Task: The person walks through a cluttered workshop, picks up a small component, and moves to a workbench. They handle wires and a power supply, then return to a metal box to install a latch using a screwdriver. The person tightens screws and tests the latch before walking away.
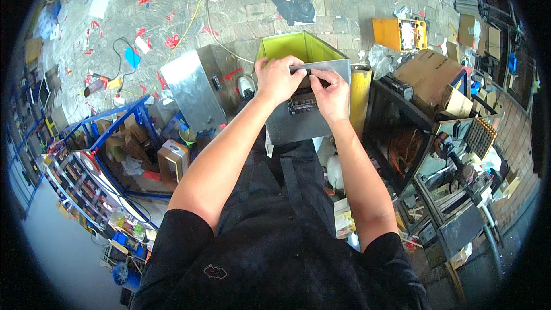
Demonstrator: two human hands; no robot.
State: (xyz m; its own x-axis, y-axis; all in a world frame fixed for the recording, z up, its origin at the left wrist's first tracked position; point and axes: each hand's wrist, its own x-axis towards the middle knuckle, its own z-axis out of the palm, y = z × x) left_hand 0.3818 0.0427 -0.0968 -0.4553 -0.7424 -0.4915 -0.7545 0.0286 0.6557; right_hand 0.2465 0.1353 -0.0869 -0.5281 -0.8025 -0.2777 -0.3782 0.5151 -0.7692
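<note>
A paved floor, littered with red scraps, cables and a black sheet, fills the far half of the view. At the left stands a blue rack packed with cartons; at the right a black frame and a brown carton. In the middle, just beyond the person's lap, sits a grey metal box, open on top and yellow-green inside. A second steel box lies tilted just to its left, and a yellow case lies far right. Both hands meet at the box's near top edge: the left hand curls over the rim, and the right hand pinches a small dark part against it, fingers narrow. Below them a small black fitting sits on the box's near wall.
</note>
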